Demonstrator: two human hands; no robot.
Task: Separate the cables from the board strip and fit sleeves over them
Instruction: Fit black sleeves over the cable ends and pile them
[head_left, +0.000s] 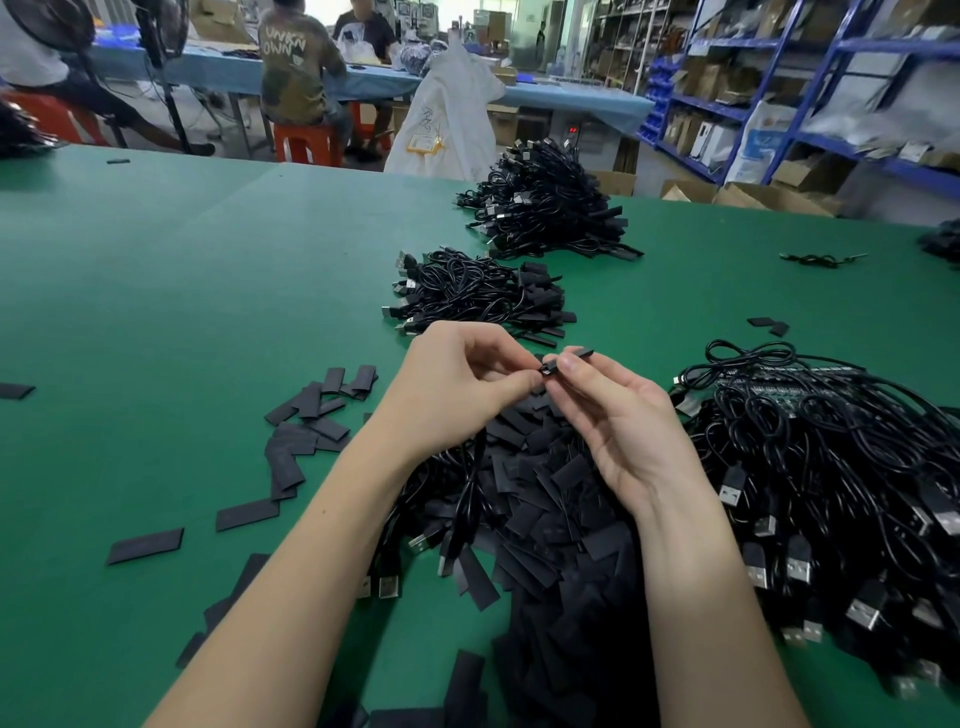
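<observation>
Here both hands, left hand (457, 384) and right hand (618, 415), pinch one flat matte-black sleeve (563, 362).

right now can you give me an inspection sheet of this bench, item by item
surface: green table, flat, mostly bare on the left
job's things: big heap of flat black sleeves under the hands; one sleeve pinched with a small black cable end between both hands
clutter: loose sleeves scattered to the left
grippers: left hand and right hand both pinching at the fingertips, raised above the heap
cables: tangled pile with plugs on the right; two neater piles further back
surroundings: blue shelves with boxes, white sack, seated people at another table
</observation>
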